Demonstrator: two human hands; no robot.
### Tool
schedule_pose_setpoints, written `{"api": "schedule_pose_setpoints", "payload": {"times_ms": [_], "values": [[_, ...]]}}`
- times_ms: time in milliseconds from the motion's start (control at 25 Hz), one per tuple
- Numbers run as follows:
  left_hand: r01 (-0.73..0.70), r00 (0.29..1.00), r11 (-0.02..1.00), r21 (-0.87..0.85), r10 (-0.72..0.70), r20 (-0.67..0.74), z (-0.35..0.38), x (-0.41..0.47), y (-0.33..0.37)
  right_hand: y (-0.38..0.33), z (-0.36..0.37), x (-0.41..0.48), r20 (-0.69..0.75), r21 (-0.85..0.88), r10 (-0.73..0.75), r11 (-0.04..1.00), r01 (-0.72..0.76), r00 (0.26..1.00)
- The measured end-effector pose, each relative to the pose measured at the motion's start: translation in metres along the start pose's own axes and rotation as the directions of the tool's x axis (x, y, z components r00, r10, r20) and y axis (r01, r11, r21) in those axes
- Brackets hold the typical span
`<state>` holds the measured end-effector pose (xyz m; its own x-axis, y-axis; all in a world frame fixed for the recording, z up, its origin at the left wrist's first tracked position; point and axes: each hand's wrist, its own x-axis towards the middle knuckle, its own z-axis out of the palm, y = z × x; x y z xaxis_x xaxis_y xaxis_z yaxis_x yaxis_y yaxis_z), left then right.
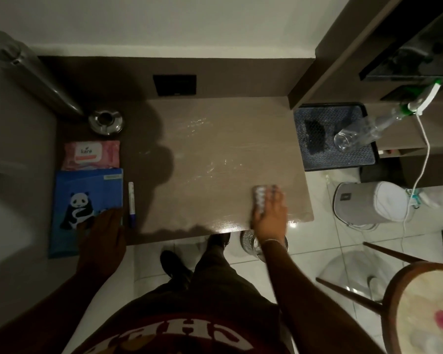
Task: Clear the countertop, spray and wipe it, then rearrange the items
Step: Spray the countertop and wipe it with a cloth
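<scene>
The brown countertop (215, 149) shows wet streaks across its middle. My right hand (271, 210) lies flat near the front right edge with its fingers on a silver blister pack of pills (258, 198). My left hand (105, 233) rests on the lower corner of a blue panda folder (87, 200) at the left. Right of the folder lies a white and purple pen (131, 203). Behind the folder is a pink pack of wet wipes (92, 154), and farther back a glass ashtray (106, 122).
A dark tray (315, 162) with a clear plastic bottle (361, 131) lying on it sits on a lower shelf at right. On the floor stand a grey bag (368, 203), a metal bin (250, 241) under the counter edge, and a round wooden stool (420, 302).
</scene>
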<state>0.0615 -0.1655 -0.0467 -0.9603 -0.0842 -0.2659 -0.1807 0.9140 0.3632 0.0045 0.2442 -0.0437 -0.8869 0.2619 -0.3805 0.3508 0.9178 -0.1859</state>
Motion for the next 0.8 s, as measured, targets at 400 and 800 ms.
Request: {"api": "schedule_pose_setpoints", "payload": {"times_ms": [400, 800], "values": [[0.051, 0.996, 0.987, 0.154, -0.04, -0.075, -0.018, 0.023, 0.031, -0.015, -0.022, 0.068, -0.019, 0.111, 0.163, 0.981, -0.16, 0.986], [0.127, 0.992, 0.972, 0.2, -0.126, -0.017, -0.002, 0.013, 0.057, -0.037, 0.017, 0.063, 0.393, -0.004, -0.902, 0.194, 0.981, 0.179]]}}
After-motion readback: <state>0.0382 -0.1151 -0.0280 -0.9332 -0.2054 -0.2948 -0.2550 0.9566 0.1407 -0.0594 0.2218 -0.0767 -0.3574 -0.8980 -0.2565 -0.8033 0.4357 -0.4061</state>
